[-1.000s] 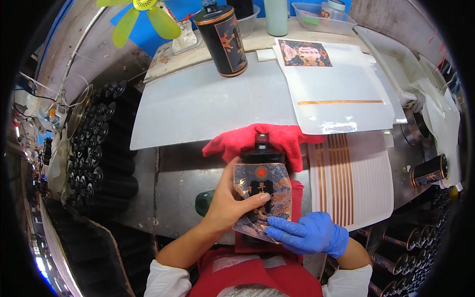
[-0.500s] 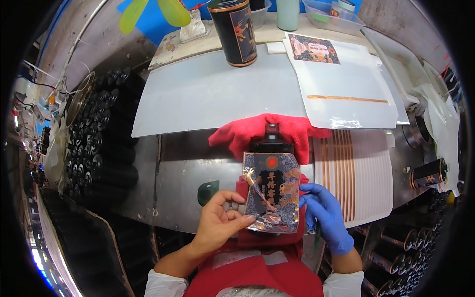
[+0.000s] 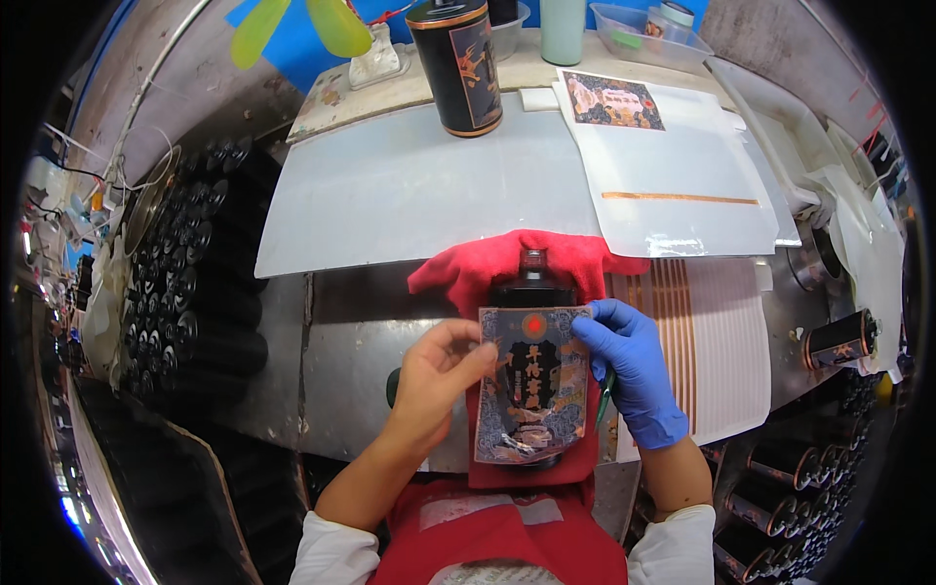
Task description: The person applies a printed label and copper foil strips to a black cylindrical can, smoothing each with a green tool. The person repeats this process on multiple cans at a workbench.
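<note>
Ornate label (image 3: 532, 390) is spanning two pinches: left hand (image 3: 439, 375) gripping its left edge, gloved right hand (image 3: 634, 369) its upper-right corner.

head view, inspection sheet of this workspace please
Surface: grey metal table; pale board behind
Job's things: patterned label over a dark bottle on red cloth
Clutter: clear tub, pale green cylinder and standing bottle at the back
Hands: left hand bare, at the label's left edge; right hand gloved, at its upper right corner, with a green tool
Cables: thin white wires at far left
Surroundings: stacked bottles left and right; green fan, partly cut off
</note>
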Tool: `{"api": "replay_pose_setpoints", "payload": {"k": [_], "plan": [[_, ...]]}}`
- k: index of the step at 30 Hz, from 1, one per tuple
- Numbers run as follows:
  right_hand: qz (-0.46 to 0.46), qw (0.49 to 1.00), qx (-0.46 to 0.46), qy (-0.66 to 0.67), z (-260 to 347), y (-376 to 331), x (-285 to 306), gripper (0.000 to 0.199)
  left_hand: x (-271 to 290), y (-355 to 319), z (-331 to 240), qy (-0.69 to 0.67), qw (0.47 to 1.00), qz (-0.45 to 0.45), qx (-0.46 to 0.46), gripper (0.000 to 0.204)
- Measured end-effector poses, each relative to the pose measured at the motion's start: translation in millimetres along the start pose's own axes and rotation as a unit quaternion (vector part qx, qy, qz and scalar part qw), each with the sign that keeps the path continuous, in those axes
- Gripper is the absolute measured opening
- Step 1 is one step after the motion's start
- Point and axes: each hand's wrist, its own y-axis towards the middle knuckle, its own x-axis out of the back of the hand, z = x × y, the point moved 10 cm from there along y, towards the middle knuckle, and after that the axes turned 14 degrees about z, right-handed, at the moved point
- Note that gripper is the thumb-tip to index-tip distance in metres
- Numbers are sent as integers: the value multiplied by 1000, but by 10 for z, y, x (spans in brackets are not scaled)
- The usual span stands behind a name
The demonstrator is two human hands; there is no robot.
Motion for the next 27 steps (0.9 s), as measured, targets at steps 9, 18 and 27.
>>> {"api": "replay_pose_setpoints", "payload": {"k": [9,18,27], "plan": [[-49,999,18,8,-30,24,64,12,22,163,-72,13,997,-47,-59,4],[-54,998,21,4,-50,59,85,12,63,194,-44,-17,998,-37,-42,7],[-32,999,2,25,-151,-119,111,14,164,119,72,-11,997,-50,-62,25]]}}
